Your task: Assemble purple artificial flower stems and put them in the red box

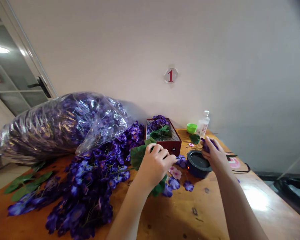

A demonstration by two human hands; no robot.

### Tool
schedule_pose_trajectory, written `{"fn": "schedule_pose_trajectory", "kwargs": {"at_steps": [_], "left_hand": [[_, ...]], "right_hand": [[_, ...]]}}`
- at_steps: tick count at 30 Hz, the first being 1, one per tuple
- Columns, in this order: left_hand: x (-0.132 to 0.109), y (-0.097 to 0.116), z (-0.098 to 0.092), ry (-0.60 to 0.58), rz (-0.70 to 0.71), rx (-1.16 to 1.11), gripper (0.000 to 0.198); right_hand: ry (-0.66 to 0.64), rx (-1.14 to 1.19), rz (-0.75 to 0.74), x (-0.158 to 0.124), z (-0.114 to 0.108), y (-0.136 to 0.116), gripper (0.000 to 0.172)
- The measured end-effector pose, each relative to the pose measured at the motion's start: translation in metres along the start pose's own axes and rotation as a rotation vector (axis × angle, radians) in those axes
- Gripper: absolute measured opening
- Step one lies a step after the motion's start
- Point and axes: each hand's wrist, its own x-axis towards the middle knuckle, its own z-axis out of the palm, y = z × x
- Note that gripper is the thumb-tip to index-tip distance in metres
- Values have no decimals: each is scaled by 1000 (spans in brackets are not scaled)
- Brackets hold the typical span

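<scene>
**Two-handed hold at the wooden workbench [210, 213], right of centre**

Left hand [155, 165]: clenched, fingers curled around an artificial flower stem [177, 158]. Long axis of stem roughly level, running left to right, with a purple tip protruding past the fingers toward the right hand. Broad green leaves [138, 156] fanned out on the far left of the grip, one further leaf [158, 188] showing below the hand.

Right hand [214, 155]: fingertips pinched on a small purple blossom cluster [208, 145], held above the bench, forearm entering from near right.

Dark round pot [198, 163]: on the bench between the two hands, just beside the right hand and nearer to it than to the left, with a small orange light on its left side. Stem tip aimed just above the pot's left rim.

Surroundings: red lattice-lined box [163, 145] at far centre, holding blossoms and leaves. Loose purple blossoms [85, 190] heaped left of the left hand. Clear plastic bag [57, 128], packed with more blossoms, at far left. Green cap [191, 128] and plastic bottle [203, 125] along the far edge.
</scene>
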Motion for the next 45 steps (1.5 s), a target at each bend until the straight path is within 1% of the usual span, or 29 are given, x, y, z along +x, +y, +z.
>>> {"fn": "schedule_pose_trajectory", "kwargs": {"at_steps": [2,3,4,5,7,11,15,20,26,32,35,39,45], "left_hand": [[1,-1,7,-9,-5,-3,8],[1,-2,9,-11,-13,-6,8],[1,-2,10,-12,-21,-6,8],[1,-2,11,-15,-29,-2,8],[1,-2,11,-29,-45,10,8],[0,-5,10,-44,-78,23,10],[0,-8,8,-22,-92,15,10],[-1,-10,7,-5,-95,9,10],[-1,-8,7,-14,-87,-3,9],[-2,-9,6,-14,-85,-2,9],[-1,-8,6,-28,-85,-9,10],[0,-6,7,-67,-68,-8,10],[1,-5,4,-58,-84,-15,12]], "right_hand": [[-97,372,65,-14,10,-20,35],[-141,506,89,-21,15,-29,32],[-183,604,111,-28,19,-37,29],[-215,654,127,-33,22,-44,27],[-260,700,157,-41,25,-52,24],[-271,732,173,-45,25,-55,22],[-280,728,168,-42,24,-51,21],[-273,730,153,-41,23,-50,21],[-310,759,181,-42,23,-52,17],[-284,750,178,-42,21,-53,19],[-292,721,191,-43,22,-53,20],[-339,684,193,-45,24,-54,20],[-261,665,189,-44,20,-56,27]]}}
